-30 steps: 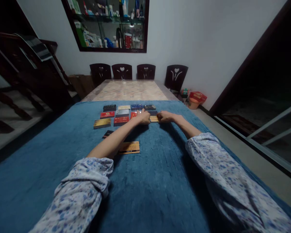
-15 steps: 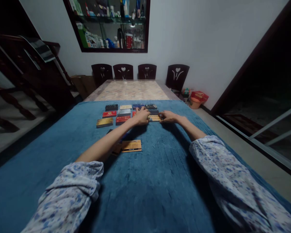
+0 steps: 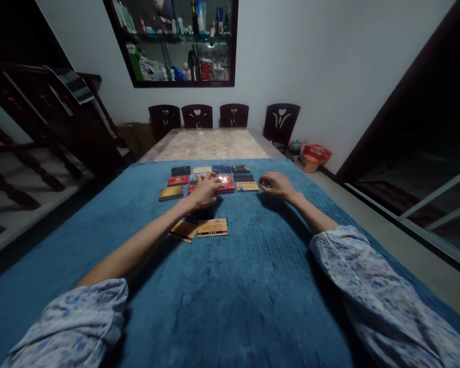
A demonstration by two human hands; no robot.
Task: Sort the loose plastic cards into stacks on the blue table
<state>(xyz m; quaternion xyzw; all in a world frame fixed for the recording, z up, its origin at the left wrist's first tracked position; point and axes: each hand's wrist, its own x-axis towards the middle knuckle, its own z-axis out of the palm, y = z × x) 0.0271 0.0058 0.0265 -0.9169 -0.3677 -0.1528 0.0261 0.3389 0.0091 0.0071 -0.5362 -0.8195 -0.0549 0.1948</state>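
Observation:
Several stacks of cards stand in rows on the blue cloth. My left hand (image 3: 207, 190) reaches over the middle stacks, fingers bent and apart, beside a red stack (image 3: 226, 184), and partly covers another red stack. To the right of a yellow stack (image 3: 247, 186), my right hand (image 3: 275, 184) has its fingers curled together; whether anything small is between them is unclear. A gold stack (image 3: 170, 192) sits front left and a red one (image 3: 178, 180) behind it. Two loose orange cards (image 3: 212, 227) (image 3: 184, 230) lie nearer, below my left wrist.
Beyond the blue cloth (image 3: 222, 286) shows a marble-patterned tabletop (image 3: 214, 143). Dark chairs (image 3: 281, 122) line the wall under a shelf cabinet (image 3: 184, 85). An orange bucket (image 3: 310, 162) stands on the floor at the right.
My left hand has moved left, uncovering the red stack. My right hand has drawn away to the right from the yellow stack. More of the loose left card shows.

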